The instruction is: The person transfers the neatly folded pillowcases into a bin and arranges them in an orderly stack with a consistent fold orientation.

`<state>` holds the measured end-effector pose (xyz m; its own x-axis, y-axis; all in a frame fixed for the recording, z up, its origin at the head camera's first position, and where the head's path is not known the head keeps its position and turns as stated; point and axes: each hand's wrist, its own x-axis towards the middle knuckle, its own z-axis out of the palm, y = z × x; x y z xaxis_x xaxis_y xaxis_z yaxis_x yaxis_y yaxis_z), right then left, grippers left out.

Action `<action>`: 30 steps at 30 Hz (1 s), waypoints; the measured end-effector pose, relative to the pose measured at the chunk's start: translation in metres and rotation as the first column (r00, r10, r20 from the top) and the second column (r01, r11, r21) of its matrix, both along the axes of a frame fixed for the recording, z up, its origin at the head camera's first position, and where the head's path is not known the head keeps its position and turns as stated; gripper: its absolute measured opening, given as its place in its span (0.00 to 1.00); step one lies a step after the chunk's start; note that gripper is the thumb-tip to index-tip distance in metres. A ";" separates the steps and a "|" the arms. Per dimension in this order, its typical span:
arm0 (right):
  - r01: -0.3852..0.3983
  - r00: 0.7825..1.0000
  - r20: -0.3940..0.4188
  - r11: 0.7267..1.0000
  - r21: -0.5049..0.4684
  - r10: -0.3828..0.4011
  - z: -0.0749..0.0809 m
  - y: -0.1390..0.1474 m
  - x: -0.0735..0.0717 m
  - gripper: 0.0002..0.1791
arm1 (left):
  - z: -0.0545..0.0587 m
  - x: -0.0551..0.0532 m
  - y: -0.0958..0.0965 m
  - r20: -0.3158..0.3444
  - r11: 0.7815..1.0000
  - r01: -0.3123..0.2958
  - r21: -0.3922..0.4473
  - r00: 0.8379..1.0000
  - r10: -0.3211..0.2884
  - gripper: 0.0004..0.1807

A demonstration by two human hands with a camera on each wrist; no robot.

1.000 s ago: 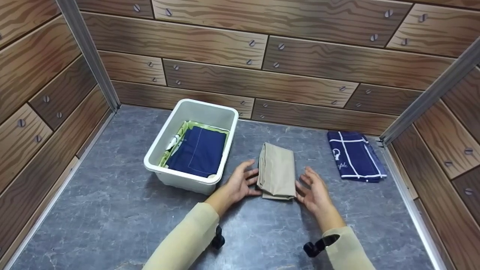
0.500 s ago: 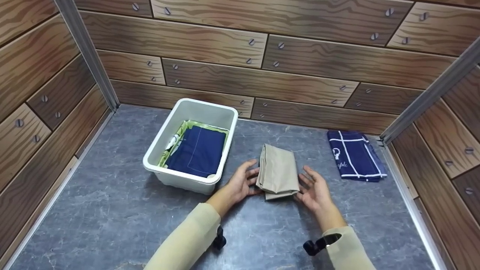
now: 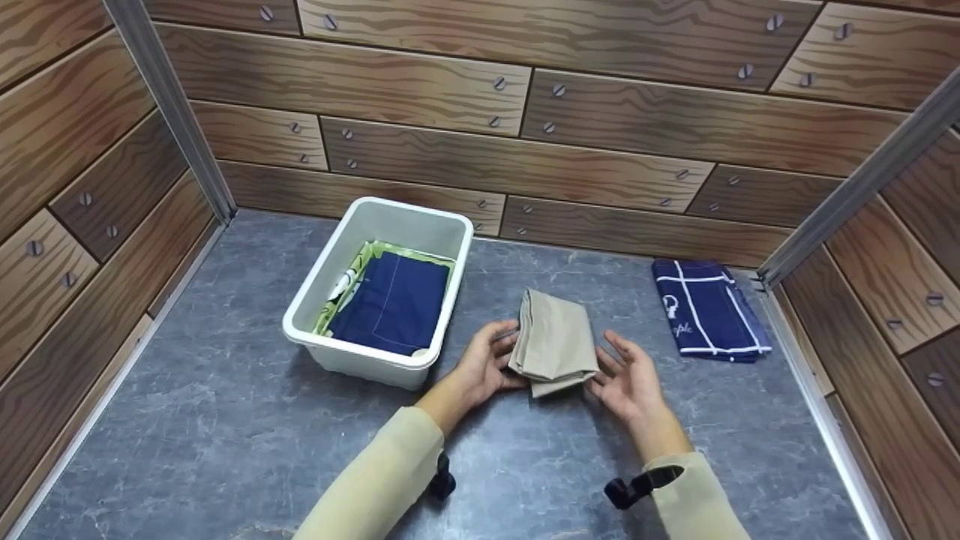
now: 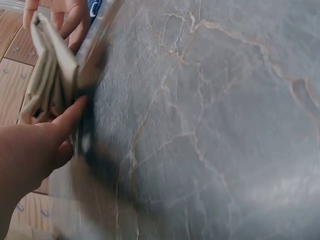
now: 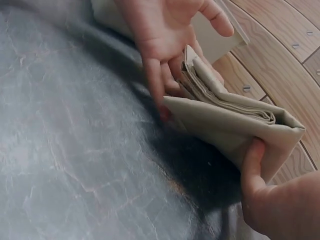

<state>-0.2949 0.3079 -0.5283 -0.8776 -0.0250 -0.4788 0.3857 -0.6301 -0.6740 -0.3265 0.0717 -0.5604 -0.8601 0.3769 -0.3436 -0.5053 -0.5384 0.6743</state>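
The left hand (image 3: 484, 365) and right hand (image 3: 632, 381) flank a folded beige cloth (image 3: 559, 336), fingers loosely extended and apart, touching its sides and underside. The cloth is supported between them over a grey surface (image 3: 540, 472), shadow beneath. Beyond, leftward, a white bin (image 3: 367, 364) contains folded navy fabric (image 3: 397, 300); well to the right lies a white-lined navy cloth (image 3: 711, 311), near the wood-patterned wall (image 3: 450, 150).

"ple" lettering (image 3: 683, 328) on navy cloth (image 3: 712, 311)
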 end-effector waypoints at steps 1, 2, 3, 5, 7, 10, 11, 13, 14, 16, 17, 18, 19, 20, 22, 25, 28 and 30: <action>-0.001 1.000 0.000 1.000 -0.004 0.001 0.000 0.000 0.000 0.23 | -0.001 0.000 0.000 -0.001 1.000 -0.006 0.017 1.000 0.006 0.31; -0.002 1.000 0.000 1.000 -0.006 0.002 0.000 0.000 0.000 0.25 | -0.002 0.001 0.000 -0.005 0.999 -0.010 0.032 1.000 0.010 0.31; -0.002 1.000 0.001 1.000 -0.006 0.002 0.000 0.000 0.000 0.26 | -0.003 0.001 0.000 -0.005 0.999 -0.016 0.044 1.000 0.016 0.31; -0.005 1.000 0.000 1.000 -0.002 0.005 -0.001 0.000 0.000 0.25 | -0.005 0.001 0.000 -0.003 0.998 -0.024 0.056 1.000 0.024 0.31; -0.012 1.000 0.001 1.000 0.008 0.012 -0.002 0.000 0.000 0.20 | -0.006 0.000 0.000 0.001 0.998 -0.028 0.047 1.000 0.028 0.32; -0.037 0.999 0.005 0.999 0.032 0.037 -0.005 0.001 0.002 0.13 | -0.007 -0.001 -0.002 0.009 0.999 -0.033 0.028 0.999 0.032 0.34; -0.045 0.999 0.010 0.998 0.040 0.045 -0.006 0.001 0.002 0.13 | -0.006 -0.001 -0.002 0.010 0.999 -0.035 0.025 0.999 0.035 0.35; -0.060 0.998 0.021 0.997 0.053 0.059 -0.007 0.001 0.003 0.13 | -0.006 -0.002 -0.003 0.009 0.999 -0.043 0.028 0.999 0.043 0.36; -0.065 0.998 0.026 0.996 0.058 0.064 -0.008 0.001 0.004 0.13 | -0.006 -0.002 -0.004 0.011 0.998 -0.047 0.036 0.999 0.046 0.37; -0.069 0.997 0.034 0.996 0.065 0.067 -0.009 0.001 0.004 0.12 | -0.006 -0.003 -0.004 0.016 0.998 -0.044 0.055 0.999 0.043 0.37; -0.072 0.997 0.037 0.995 0.072 0.070 -0.010 0.001 0.004 0.11 | -0.006 -0.004 -0.005 0.017 0.997 -0.038 0.063 0.999 0.037 0.37; -0.083 0.996 0.038 0.993 0.081 0.080 -0.011 0.001 0.004 0.12 | -0.006 -0.004 -0.005 0.021 0.997 -0.029 0.068 0.999 0.028 0.37; -0.096 0.995 0.039 0.991 0.089 0.093 -0.011 0.001 0.004 0.13 | -0.005 -0.004 -0.006 0.026 0.997 -0.017 0.071 1.000 0.015 0.37; -0.111 0.993 0.040 0.989 0.099 0.108 -0.012 0.001 0.004 0.15 | -0.005 -0.004 -0.006 0.032 0.998 -0.004 0.070 0.999 0.002 0.38; -0.153 0.988 0.042 0.981 0.123 0.149 -0.013 0.002 0.004 0.22 | -0.005 -0.005 -0.007 0.034 0.998 0.033 0.061 0.999 -0.035 0.38; -0.216 0.976 0.044 0.964 0.157 0.211 -0.014 0.004 0.004 0.32 | -0.005 -0.005 -0.009 0.028 0.995 0.095 0.043 0.995 -0.096 0.38; -0.255 0.967 0.040 0.945 0.203 0.252 -0.015 0.006 0.004 0.36 | -0.005 -0.005 -0.010 0.009 0.987 0.159 0.028 0.987 -0.160 0.36; -0.272 0.962 0.029 0.935 0.229 0.273 -0.016 0.007 0.004 0.36 | -0.005 -0.005 -0.010 -0.001 0.981 0.192 0.018 0.981 -0.192 0.36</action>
<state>-0.2908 0.3147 -0.5439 -0.8540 -0.1537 -0.4970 0.5184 -0.3303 -0.7887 -0.3314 0.0614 -0.5655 -0.7713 0.5407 -0.3358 -0.6005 -0.4434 0.6654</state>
